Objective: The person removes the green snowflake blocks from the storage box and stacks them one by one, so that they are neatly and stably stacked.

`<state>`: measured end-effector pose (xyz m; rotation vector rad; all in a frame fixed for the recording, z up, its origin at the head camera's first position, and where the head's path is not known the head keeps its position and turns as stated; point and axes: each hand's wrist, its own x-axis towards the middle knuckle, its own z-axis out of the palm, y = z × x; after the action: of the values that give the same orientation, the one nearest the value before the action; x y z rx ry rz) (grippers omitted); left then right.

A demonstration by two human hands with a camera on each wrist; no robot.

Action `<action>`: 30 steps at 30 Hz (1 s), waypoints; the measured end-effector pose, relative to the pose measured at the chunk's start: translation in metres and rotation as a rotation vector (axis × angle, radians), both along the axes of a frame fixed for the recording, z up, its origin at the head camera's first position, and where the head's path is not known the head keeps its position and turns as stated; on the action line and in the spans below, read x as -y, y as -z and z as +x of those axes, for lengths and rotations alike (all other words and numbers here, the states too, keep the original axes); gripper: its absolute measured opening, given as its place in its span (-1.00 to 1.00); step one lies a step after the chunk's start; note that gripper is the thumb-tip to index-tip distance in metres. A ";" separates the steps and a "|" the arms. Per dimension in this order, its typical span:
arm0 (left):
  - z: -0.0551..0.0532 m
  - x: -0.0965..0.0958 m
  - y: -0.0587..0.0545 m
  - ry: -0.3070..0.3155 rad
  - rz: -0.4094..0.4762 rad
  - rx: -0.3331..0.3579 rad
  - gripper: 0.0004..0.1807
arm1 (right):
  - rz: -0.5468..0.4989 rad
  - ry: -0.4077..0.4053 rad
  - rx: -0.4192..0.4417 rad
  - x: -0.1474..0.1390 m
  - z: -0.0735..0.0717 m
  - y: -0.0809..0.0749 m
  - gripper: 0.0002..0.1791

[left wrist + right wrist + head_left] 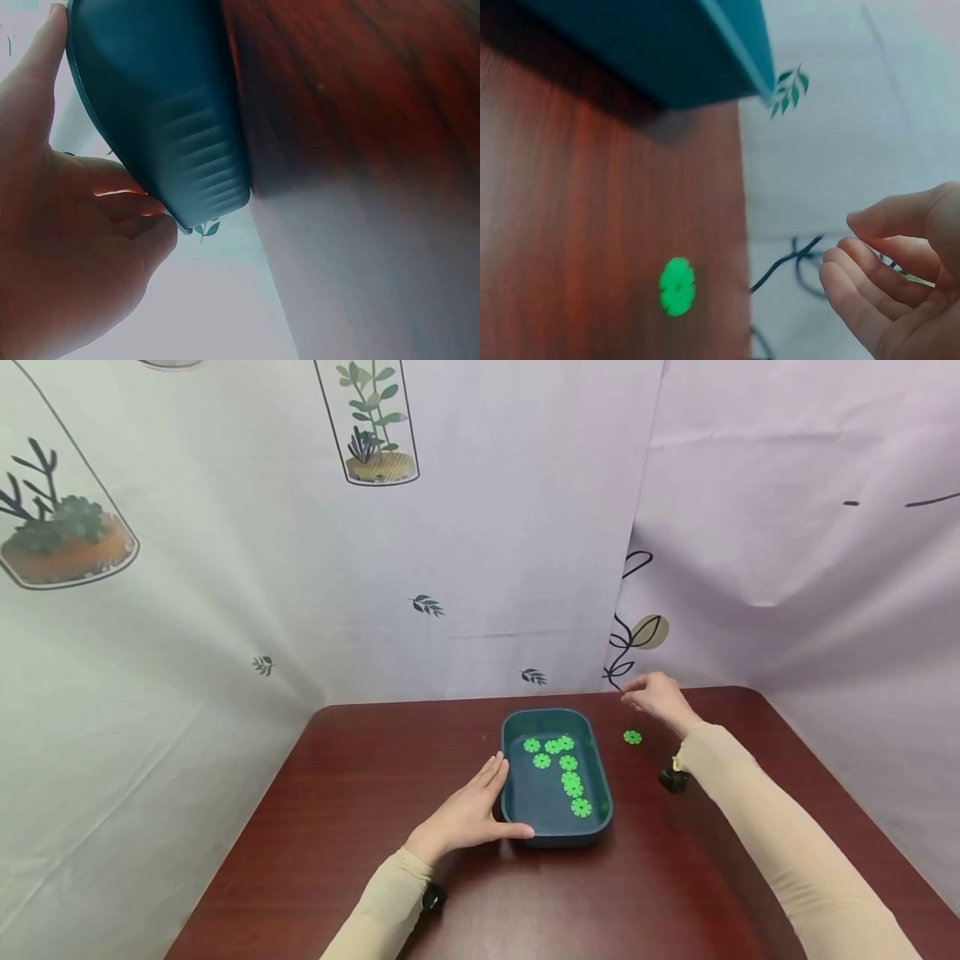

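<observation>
A dark teal plastic tray stands on the table, with several bright green notched discs lying on its floor, such as the disc near the front right corner. My left hand rests against the tray's left side, fingertips on the left rim and thumb stretched along the front rim. In the left wrist view its straight fingers touch the tray's outer edge. One green notched disc lies on the table right of the tray. Above and behind it hovers my right hand, fingers loosely bent, thumb apart from them, nothing held.
The reddish-brown wooden table ends at a back edge close to a pale printed cloth, which also hangs at both sides. A dark wrist device sits under the right sleeve, another wrist device under the left.
</observation>
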<state>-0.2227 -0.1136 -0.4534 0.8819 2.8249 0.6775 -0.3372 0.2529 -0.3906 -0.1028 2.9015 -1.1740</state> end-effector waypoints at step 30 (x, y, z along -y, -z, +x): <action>0.003 0.001 -0.002 -0.011 0.007 0.028 0.34 | 0.250 -0.457 0.008 0.090 0.022 -0.022 -0.64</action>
<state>-0.2195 -0.1149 -0.4515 0.8518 2.8066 0.6955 -0.3148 0.1628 -0.3689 -0.7071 2.7663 -0.7307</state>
